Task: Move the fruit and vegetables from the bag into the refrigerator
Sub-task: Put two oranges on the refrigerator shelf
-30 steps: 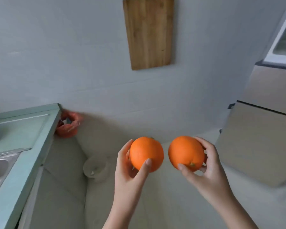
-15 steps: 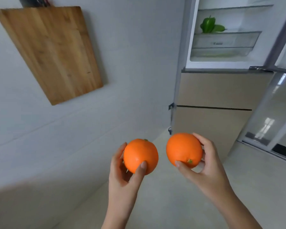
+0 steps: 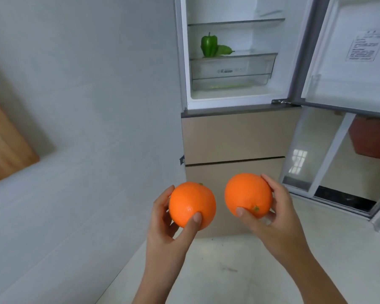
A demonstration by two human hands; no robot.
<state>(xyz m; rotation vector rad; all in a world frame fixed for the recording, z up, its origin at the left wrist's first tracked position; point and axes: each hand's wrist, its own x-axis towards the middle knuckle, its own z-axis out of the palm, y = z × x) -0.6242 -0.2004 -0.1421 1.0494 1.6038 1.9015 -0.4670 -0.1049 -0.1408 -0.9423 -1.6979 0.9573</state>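
Orange fruit in each hand, a person stands before the open refrigerator [image 3: 228,104]. The left hand [image 3: 162,229] curls round one orange [image 3: 192,205], thumb pressed on its front and fingers behind; the right hand [image 3: 274,218] grips a second orange [image 3: 248,195] the same way, thumb beside its green stem scar. The two fruits sit side by side without touching, in front of the refrigerator's closed beige lower drawers [image 3: 235,137]. In the refrigerator's upper compartment a green bell pepper [image 3: 209,46] stands upright above a clear crisper drawer [image 3: 230,71], another green vegetable [image 3: 224,50] lying just beside it. The refrigerator door [image 3: 349,62] stands open to the right; a wooden board [image 3: 7,145] hangs on the wall [image 3: 97,84] far to the refrigerator's left
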